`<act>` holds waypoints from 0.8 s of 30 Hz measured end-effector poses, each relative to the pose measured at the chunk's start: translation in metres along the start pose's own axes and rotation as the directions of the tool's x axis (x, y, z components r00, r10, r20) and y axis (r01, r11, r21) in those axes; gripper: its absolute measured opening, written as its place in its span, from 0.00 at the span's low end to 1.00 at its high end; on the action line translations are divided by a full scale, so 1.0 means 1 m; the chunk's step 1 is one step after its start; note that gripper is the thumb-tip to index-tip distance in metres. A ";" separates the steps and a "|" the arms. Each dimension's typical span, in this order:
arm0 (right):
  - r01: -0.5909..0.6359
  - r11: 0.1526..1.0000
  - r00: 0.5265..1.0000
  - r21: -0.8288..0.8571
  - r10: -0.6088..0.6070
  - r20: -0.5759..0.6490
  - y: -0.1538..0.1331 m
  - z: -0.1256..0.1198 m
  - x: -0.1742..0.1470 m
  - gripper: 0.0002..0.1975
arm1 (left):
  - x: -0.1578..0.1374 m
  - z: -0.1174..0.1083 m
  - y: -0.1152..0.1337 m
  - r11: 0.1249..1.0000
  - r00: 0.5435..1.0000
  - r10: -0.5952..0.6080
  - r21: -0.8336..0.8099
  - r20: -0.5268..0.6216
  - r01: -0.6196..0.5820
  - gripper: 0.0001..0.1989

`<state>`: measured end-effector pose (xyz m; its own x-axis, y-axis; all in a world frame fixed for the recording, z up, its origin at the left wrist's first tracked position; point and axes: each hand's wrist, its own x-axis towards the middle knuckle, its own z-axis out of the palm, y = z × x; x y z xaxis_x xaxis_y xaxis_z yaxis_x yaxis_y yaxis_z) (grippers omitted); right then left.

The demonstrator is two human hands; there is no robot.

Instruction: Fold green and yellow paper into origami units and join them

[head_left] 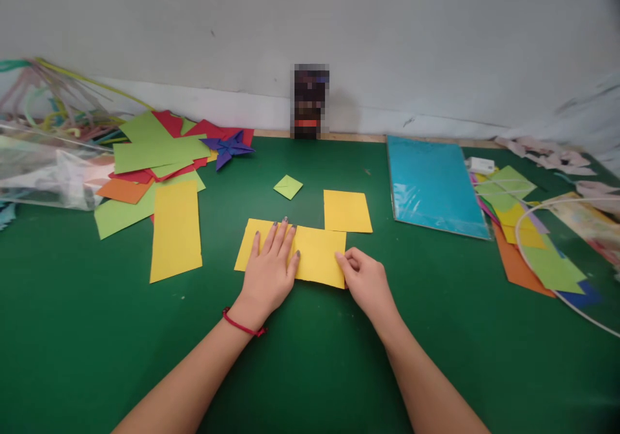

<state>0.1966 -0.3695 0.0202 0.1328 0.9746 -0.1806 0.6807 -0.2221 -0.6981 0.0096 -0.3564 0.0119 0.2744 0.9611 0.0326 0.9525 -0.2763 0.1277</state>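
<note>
A creased strip of yellow paper (317, 253) lies in front of me on the green table. My left hand (271, 266) rests flat across its left part, fingers spread. At the strip's right edge, my right hand (365, 276) pinches the paper between thumb and curled fingers, and that end looks slightly raised. Just behind the strip's right end is a yellow paper square (347, 212). A small folded green paper diamond (288, 187) sits farther back. To the left lies another yellow paper strip (175, 232), partly over other sheets.
Coloured paper sheets (159, 155) and a purple folded star (228, 148) are heaped at back left, beside a clear plastic bag (48, 169). A phone-like blurred object (310, 101) leans on the wall. At right are a blue paper pack (436, 185), paper scraps (547, 263) and a white cable (526, 253).
</note>
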 end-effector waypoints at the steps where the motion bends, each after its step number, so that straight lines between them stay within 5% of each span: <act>1: -0.001 1.000 1.000 -0.003 0.001 0.006 0.000 0.000 0.000 0.19 | 0.000 0.000 0.000 1.000 1.000 0.000 0.001 0.002 0.000 0.26; 11: 0.005 1.000 1.000 0.011 -0.005 0.003 0.000 -0.001 -0.002 0.18 | 0.000 0.000 -0.001 1.000 1.000 0.005 0.006 -0.011 -0.005 0.25; 19: -0.066 0.955 0.994 0.288 0.037 0.107 0.001 -0.003 -0.008 0.17 | 0.001 0.003 -0.002 1.000 1.000 0.012 -0.003 -0.023 -0.012 0.25; 24: -0.044 0.933 0.998 0.358 0.023 0.064 0.004 0.003 -0.006 0.17 | -0.003 0.003 -0.006 0.997 0.997 0.068 -0.035 -0.032 -0.069 0.27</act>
<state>0.1964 -0.3764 0.0168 0.1023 0.9654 -0.2401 0.3713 -0.2609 -0.8911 0.0038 -0.3581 0.0082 0.3339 0.9398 0.0726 0.9263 -0.3414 0.1596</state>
